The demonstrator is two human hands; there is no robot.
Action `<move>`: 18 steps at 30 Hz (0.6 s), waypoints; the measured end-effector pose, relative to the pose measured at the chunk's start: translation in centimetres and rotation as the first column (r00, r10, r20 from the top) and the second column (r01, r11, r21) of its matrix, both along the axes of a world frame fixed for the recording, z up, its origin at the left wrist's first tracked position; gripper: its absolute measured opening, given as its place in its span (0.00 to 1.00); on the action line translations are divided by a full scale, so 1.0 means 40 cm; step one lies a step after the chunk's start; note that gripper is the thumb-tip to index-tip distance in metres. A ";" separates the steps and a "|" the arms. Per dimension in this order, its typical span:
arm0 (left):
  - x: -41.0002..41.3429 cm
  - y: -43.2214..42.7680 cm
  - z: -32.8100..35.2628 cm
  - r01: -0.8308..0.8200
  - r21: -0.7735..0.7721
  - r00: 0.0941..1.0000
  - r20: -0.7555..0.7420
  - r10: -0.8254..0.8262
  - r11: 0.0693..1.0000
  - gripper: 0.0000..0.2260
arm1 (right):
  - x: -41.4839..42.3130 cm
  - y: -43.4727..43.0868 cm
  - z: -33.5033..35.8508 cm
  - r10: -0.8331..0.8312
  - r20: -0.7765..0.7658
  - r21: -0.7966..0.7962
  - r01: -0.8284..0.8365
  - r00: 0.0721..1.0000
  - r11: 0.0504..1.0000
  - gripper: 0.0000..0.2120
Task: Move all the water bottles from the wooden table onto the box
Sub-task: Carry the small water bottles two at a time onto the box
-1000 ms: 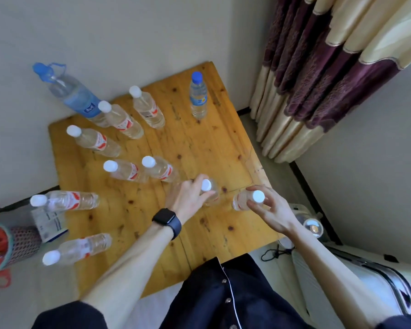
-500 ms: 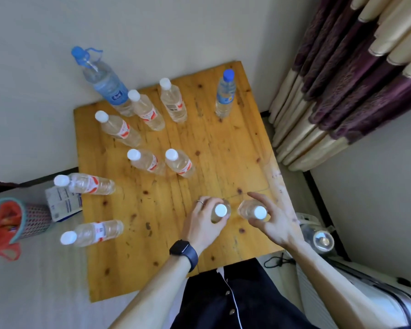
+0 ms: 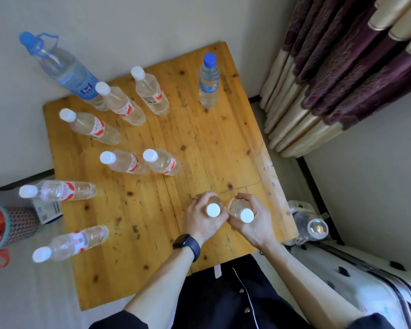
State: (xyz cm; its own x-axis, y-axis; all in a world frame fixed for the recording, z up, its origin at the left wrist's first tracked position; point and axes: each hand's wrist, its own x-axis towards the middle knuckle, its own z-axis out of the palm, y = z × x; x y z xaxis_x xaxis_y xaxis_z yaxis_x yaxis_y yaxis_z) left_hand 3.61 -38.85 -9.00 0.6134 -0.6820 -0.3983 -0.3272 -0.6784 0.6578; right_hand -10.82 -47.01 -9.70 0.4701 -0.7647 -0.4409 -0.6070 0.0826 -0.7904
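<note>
Near the front right of the wooden table, my left hand wraps a white-capped water bottle. Beside it, my right hand wraps a second white-capped bottle. Both bottles stand upright, seen from above. Several more white-capped bottles with red labels stand across the left half of the table, for example one in the middle and one at the front left. A blue-capped bottle stands at the back right. A large blue-capped jug stands at the back left corner.
A white case lies at the lower right, with a clear jar-like item beside the table's right edge. Purple and cream curtains hang at the right. A mesh basket with red contents sits left of the table.
Both hands have closed fully around the two front bottles. The view has shifted, so the table sits lower and closer in frame.
</note>
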 end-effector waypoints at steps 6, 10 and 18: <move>0.012 -0.012 -0.002 0.087 -0.001 0.995 0.058 -0.087 0.996 0.15 | -0.004 -0.038 0.013 0.063 -0.026 -0.001 -0.063 0.998 0.998 0.21; 0.035 -0.017 0.028 0.074 -0.021 0.997 -0.008 -0.074 0.997 0.11 | 0.011 -0.044 0.047 0.022 -0.088 0.014 -0.021 0.996 1.000 0.20; 0.038 0.060 0.111 0.273 -0.083 0.961 -0.027 -0.276 0.959 0.13 | -0.128 0.149 0.196 -0.351 -0.086 -0.026 0.350 0.932 0.936 0.18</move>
State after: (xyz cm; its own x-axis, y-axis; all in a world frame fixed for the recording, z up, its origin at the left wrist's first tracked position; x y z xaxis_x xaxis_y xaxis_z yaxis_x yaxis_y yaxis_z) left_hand 5.14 -36.43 -4.58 0.3840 -0.8517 -0.3566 -0.4673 -0.5124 0.7205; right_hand -15.95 -41.07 -1.88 0.1309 -0.8782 -0.4600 -0.6077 0.2955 -0.7372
